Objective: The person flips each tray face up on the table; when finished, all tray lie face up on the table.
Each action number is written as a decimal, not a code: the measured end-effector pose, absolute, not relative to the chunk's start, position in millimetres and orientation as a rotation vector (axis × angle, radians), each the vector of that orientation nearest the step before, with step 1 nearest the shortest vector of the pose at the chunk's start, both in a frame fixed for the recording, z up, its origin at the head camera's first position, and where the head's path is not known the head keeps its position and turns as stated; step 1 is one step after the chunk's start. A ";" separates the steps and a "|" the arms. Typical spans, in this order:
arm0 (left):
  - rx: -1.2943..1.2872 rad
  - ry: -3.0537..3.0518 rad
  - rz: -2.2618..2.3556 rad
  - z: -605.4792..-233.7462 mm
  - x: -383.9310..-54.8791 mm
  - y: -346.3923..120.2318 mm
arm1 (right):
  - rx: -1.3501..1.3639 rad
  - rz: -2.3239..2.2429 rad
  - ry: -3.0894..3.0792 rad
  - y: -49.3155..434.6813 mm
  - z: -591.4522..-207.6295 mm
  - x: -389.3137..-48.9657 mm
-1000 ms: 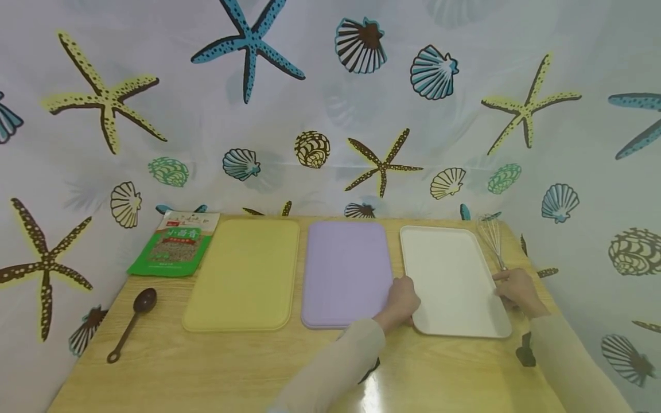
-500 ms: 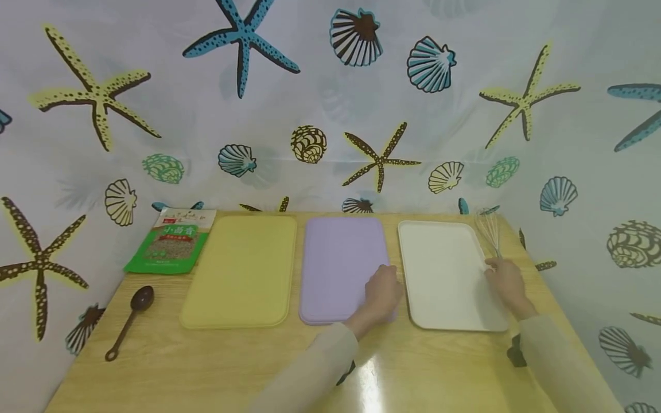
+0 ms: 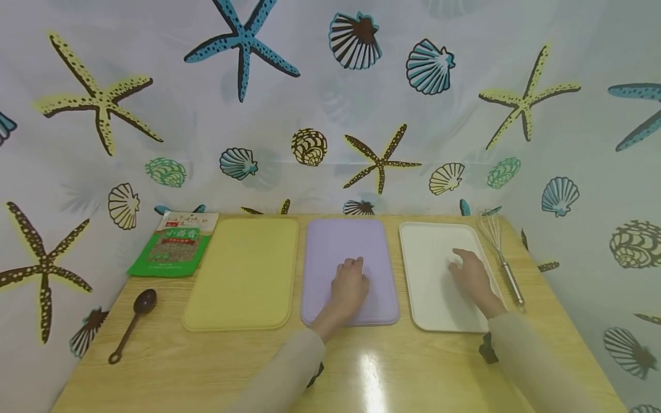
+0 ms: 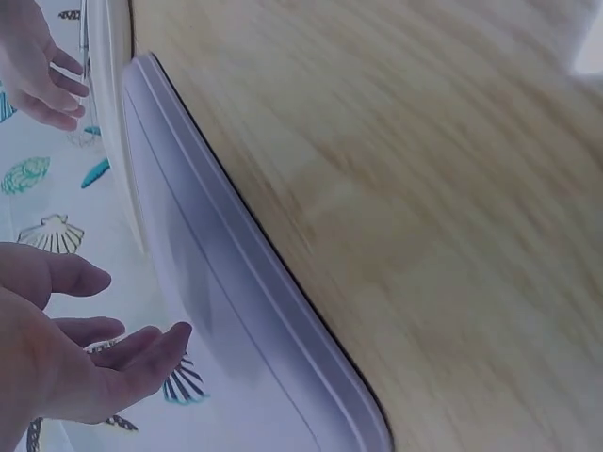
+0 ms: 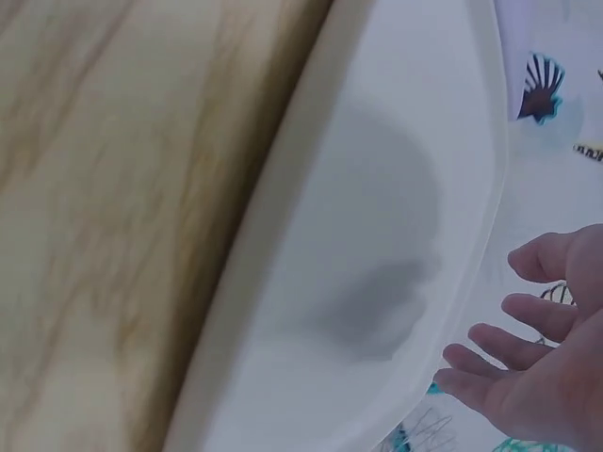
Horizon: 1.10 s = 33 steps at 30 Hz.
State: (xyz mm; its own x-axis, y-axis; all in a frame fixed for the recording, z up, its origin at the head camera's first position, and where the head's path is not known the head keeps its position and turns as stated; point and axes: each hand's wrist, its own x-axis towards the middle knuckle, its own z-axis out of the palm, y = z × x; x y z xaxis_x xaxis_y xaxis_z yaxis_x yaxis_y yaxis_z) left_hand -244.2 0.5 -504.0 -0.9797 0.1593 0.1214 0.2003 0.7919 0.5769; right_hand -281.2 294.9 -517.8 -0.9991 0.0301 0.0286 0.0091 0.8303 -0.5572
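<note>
My left hand hovers over the purple tray, holding nothing. In the left wrist view its fingers are loosely bent, apart from the tray. My right hand is above the right part of the white tray, casting a shadow into it. Seen from the right wrist, the thumb and fingers are spread and hold nothing. Just right of the white tray lies a wire whisk, its metal handle pointing toward the front.
A yellow tray lies left of the purple one. Farther left are a green printed packet and a dark brown spoon. Behind the wooden table hangs a curtain with starfish and shells.
Both hands have moved left. The left has gone from the white tray's left edge to over the purple tray; the right has left the whisk's handle, which now shows fully.
</note>
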 end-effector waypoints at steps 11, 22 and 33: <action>-0.150 -2.918 -0.739 -509.7 -252.6 -61.1 | 0.096 0.880 -2.978 243.4 -511.5 -283.8; -0.138 -2.877 -0.673 -514.0 -253.6 -82.0 | 0.232 0.954 -2.993 183.5 -506.4 -283.5; -0.139 -2.978 -0.693 -517.5 -252.0 -84.4 | 0.301 0.899 -3.078 144.9 -517.3 -282.2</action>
State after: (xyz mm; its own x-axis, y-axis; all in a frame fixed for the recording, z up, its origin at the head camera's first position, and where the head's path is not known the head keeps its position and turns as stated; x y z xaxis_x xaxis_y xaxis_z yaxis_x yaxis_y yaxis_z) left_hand -252.0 -84.4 -517.5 -0.9926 0.0700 0.0988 0.1064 0.8934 0.4364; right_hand -282.2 144.9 -517.3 -0.9795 -0.2001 -0.0233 -0.1561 0.8269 -0.5403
